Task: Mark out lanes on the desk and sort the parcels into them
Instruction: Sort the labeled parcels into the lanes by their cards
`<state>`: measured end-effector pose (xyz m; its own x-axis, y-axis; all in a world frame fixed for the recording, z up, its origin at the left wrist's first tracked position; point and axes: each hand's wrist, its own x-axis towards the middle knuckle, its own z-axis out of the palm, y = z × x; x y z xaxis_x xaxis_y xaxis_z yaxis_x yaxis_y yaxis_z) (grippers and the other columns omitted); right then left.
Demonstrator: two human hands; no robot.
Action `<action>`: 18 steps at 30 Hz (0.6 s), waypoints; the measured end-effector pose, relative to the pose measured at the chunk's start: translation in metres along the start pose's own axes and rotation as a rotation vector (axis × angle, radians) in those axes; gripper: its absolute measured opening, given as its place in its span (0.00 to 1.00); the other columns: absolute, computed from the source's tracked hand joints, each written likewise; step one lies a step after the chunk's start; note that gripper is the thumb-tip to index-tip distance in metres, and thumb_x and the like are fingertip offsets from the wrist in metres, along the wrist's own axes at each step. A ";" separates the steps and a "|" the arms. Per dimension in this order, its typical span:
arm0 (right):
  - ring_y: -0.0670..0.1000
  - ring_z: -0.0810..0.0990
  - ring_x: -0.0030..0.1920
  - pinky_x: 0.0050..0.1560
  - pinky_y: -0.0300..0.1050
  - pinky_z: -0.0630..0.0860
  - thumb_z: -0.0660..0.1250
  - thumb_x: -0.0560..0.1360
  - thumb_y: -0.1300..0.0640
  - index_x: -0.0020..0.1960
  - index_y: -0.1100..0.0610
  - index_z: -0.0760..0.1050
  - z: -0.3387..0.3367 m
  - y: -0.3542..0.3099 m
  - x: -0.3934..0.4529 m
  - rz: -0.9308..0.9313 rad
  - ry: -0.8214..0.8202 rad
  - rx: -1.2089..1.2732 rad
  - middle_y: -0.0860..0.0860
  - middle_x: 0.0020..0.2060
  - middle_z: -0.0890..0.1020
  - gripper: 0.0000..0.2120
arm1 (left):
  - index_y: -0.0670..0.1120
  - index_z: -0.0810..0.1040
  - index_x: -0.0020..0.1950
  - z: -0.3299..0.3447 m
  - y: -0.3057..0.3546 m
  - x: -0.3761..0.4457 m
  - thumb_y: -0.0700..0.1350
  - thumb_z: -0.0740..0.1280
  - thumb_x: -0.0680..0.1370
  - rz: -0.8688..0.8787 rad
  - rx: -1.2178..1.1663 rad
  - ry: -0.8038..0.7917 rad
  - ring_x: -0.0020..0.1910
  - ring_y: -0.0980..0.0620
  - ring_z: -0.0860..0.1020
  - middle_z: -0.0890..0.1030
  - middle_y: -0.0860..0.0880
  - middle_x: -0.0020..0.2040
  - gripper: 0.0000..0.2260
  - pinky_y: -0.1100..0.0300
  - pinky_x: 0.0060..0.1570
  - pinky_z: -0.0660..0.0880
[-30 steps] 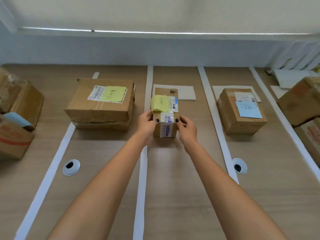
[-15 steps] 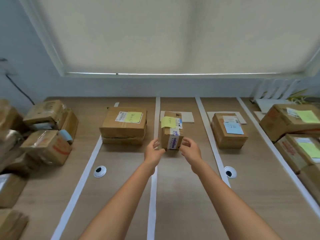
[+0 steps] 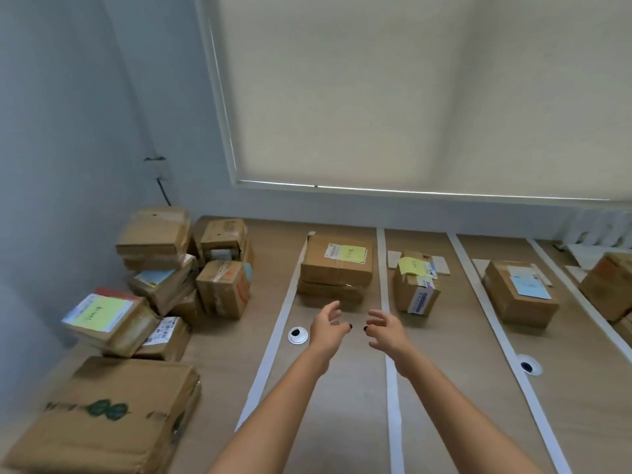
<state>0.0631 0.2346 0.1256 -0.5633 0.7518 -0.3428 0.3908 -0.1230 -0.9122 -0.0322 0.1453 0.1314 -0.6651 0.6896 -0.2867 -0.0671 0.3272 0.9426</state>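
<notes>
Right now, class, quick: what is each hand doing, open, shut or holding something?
Left hand: open, fingers relaxed, holding nothing, above the desk.
Right hand: open, fingers loosely curled, holding nothing.

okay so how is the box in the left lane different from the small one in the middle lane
The left-lane box is wider and flatter; the middle-lane box is narrower and stands taller for its width.
The left-lane box sits on another flat box; the middle-lane box rests on white card on the desk.
The left-lane box's yellow note lies flat on top; the middle-lane box's note folds over an edge.
Both are brown cardboard with a yellow note and a printed label.
</notes>
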 end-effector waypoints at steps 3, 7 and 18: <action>0.54 0.74 0.57 0.57 0.49 0.75 0.61 0.76 0.65 0.68 0.58 0.66 0.059 -0.015 -0.012 -0.017 -0.009 -0.002 0.57 0.61 0.74 0.20 | 0.49 0.64 0.72 -0.065 -0.004 -0.005 0.36 0.63 0.77 0.038 0.007 -0.005 0.67 0.48 0.70 0.70 0.47 0.69 0.25 0.55 0.62 0.68; 0.54 0.76 0.52 0.55 0.50 0.75 0.60 0.75 0.67 0.67 0.60 0.67 0.149 -0.040 -0.028 -0.007 -0.030 0.065 0.57 0.56 0.75 0.20 | 0.47 0.66 0.71 -0.163 -0.012 -0.010 0.34 0.64 0.76 0.080 0.035 0.017 0.64 0.49 0.71 0.71 0.46 0.68 0.25 0.59 0.57 0.70; 0.54 0.73 0.55 0.56 0.48 0.74 0.58 0.76 0.68 0.69 0.61 0.66 0.337 -0.085 -0.062 0.011 -0.230 0.005 0.59 0.59 0.73 0.22 | 0.45 0.67 0.71 -0.389 -0.060 -0.039 0.33 0.62 0.76 0.022 -0.044 0.243 0.66 0.48 0.71 0.72 0.45 0.67 0.24 0.50 0.65 0.70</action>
<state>-0.1809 -0.0196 0.1486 -0.7106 0.5829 -0.3940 0.3946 -0.1334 -0.9091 -0.2917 -0.1526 0.1530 -0.8259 0.5184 -0.2215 -0.0794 0.2820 0.9561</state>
